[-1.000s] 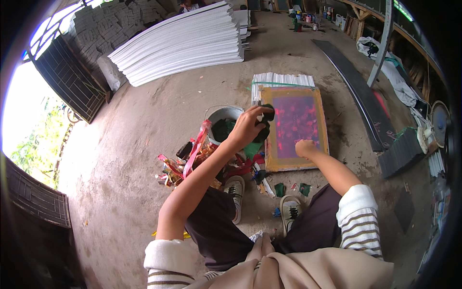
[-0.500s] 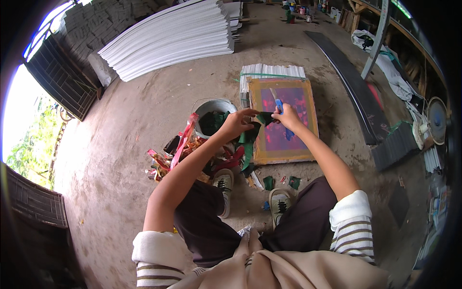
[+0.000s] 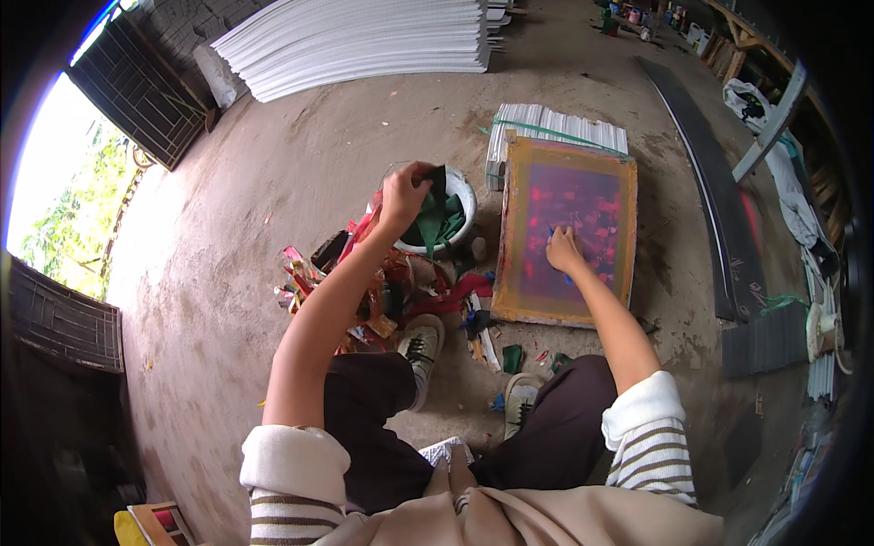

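Hanging over one pale bucket (image 3: 470, 205), one green strip (image 3: 432, 209) is pinched in the left of the hands (image 3: 405, 196); one blue tool (image 3: 551, 232), mostly hidden, is gripped in the right (image 3: 564, 250) above one framed panel (image 3: 519, 191). Two shoes (image 3: 421, 348) and two green scraps (image 3: 513, 358) can be counted. Half a second earlier, green material was held between both hands at the panel's edge and the tool's blade was exposed; now they are well apart. Stained floor (image 3: 228, 273) is littered with one mixed heap (image 3: 382, 296); beyond, one large stack of white sheets (image 3: 364, 45) is seen.
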{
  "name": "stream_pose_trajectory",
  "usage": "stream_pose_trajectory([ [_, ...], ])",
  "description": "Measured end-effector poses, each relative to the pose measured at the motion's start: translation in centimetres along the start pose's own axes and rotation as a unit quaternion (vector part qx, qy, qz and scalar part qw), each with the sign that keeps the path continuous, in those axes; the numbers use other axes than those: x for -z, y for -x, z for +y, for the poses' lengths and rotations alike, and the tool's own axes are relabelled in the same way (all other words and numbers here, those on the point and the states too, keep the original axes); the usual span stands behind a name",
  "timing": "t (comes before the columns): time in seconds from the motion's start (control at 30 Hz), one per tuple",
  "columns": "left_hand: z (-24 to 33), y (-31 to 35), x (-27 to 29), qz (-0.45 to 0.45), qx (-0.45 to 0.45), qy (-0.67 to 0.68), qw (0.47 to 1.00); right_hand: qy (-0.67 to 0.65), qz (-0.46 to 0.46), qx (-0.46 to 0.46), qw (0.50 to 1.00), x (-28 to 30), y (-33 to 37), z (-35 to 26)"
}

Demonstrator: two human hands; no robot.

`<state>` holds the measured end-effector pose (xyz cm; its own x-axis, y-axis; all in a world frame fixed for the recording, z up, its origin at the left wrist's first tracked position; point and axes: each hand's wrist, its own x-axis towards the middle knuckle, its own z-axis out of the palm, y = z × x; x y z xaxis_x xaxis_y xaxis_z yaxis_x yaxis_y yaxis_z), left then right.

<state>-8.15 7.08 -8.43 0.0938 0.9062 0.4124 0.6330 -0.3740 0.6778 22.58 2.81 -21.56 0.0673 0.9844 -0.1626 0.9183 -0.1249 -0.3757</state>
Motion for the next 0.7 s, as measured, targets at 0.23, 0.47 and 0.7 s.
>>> stream_pose_trajectory([
  [0.23,-2.8,-2.5,-0.6,0.008,0.020,0.038,0.999,-0.090,-0.221,0.130,0.962,-8.1,-2.4,-4.2],
  [0.47,-11.5,5.5,-3.3,-0.120,0.041,-0.023,0.992,-0.090,-0.254,0.145,0.952,-14.8,0.1,-4.7],
  [0.7,-13.9,7.0,-3.9,-0.167,0.014,-0.058,0.984,-0.110,-0.294,0.103,0.944,-15.4,0.1,-4.2],
])
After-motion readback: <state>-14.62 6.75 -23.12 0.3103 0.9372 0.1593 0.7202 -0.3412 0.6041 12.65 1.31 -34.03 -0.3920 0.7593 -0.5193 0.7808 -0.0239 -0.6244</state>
